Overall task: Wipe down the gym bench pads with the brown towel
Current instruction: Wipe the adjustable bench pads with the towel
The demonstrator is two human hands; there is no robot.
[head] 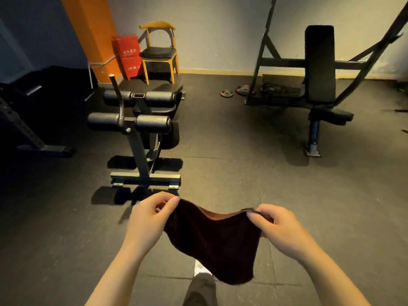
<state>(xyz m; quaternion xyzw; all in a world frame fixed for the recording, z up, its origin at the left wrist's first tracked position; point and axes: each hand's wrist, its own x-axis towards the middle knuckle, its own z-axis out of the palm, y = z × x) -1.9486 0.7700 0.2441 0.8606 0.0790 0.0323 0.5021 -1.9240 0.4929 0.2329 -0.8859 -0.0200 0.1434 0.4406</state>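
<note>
Brown towel was held up in front of the person.
The left hand and right hand each pinched an upper corner; the bench stood ahead, apart.

A gym, dark rubber floor, roller-pad bench, incline bench in a steel frame, weight plates by the wall, yellow chair
</note>
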